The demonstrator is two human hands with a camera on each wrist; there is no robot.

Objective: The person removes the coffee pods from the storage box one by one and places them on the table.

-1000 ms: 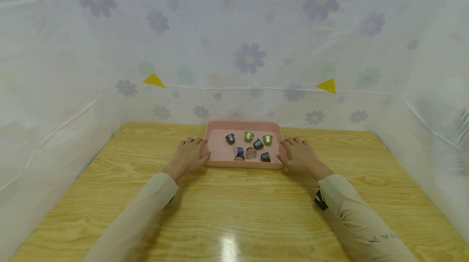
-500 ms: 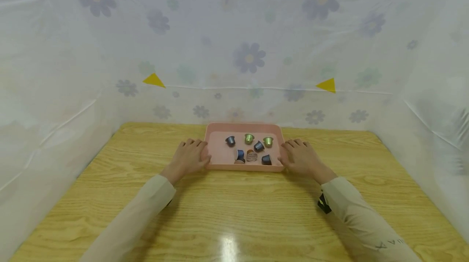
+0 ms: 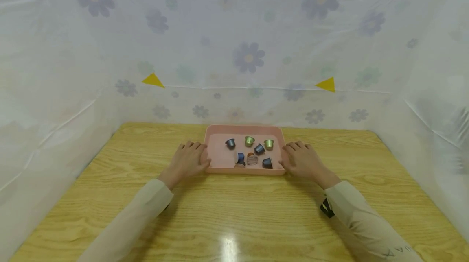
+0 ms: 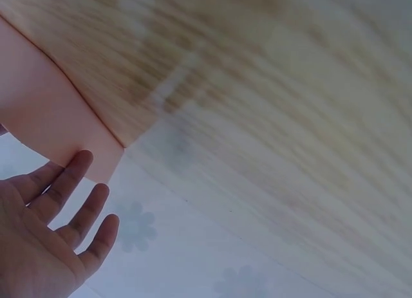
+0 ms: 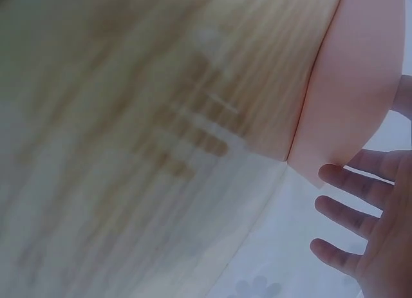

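Observation:
A shallow pink tray [image 3: 220,171] lies near the back of the table, with several coffee capsules in it. Two are green, one of them a green capsule [image 3: 249,141] near the far wall; others are dark, such as the dark capsule [image 3: 230,144] at left. A blue capsule [image 3: 239,157] sits close to the front wall. My left hand [image 3: 186,160] holds the tray's left end, its fingertips at the rim [image 4: 71,161]. At the right end my right hand [image 3: 303,160] holds it likewise, some fingers spread beside the pink wall [image 5: 351,79] in the right wrist view.
The wood-grain table [image 3: 227,209] stretches from the tray toward me. Behind it hangs a white flowered sheet [image 3: 205,42], with similar sheeting at both sides. Two yellow triangles [image 3: 153,80] mark the back sheet.
The tray and both hands have slid a short way toward me, leaving a wider gap to the back sheet. Hands keep their places on the tray's ends.

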